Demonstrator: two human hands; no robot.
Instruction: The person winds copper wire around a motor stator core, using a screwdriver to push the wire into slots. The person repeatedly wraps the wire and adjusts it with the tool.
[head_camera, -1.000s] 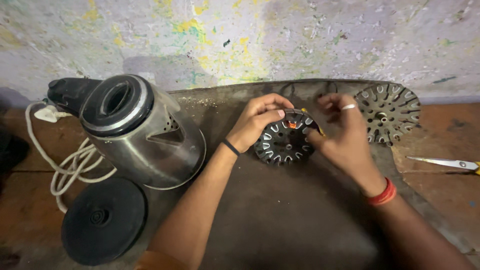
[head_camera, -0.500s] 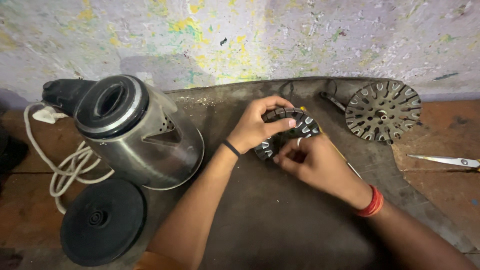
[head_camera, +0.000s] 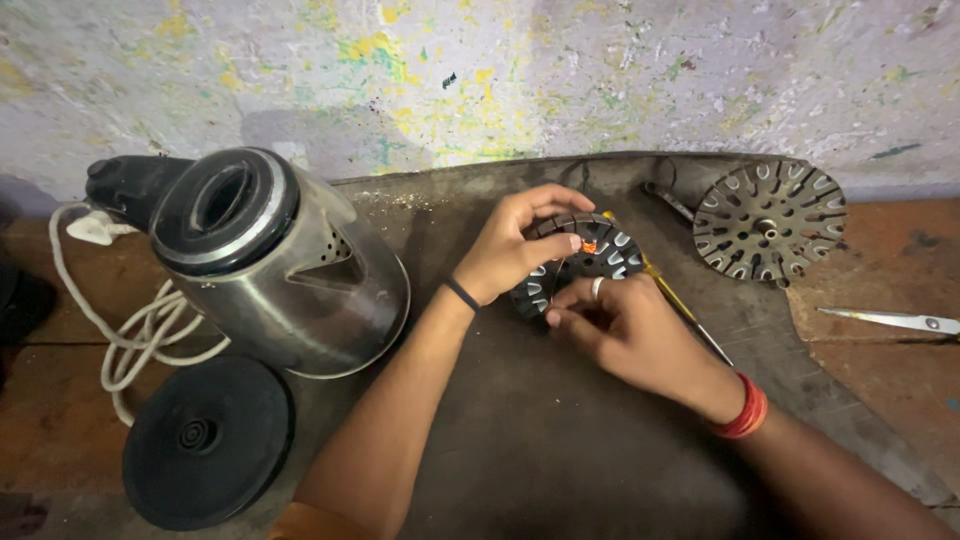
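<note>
A dark round slotted disc with an orange spot near its middle stands tilted on a dark mat. My left hand grips its upper left edge, thumb and fingers wrapped over the rim. My right hand, with a ring and a red wristband, lies just below the disc with its fingertips at the lower edge. A thin yellow-handled tool runs diagonally beside my right hand, partly hidden under it.
A steel electric kettle lies on its side at the left, with its black round base and white cord. A second slotted metal disc lies at the upper right. Scissors lie at the right edge. A paint-spattered wall stands behind.
My right hand has dropped from the disc's right side to below it. The disc has been tipped up toward the left hand. The view has shifted a little.
</note>
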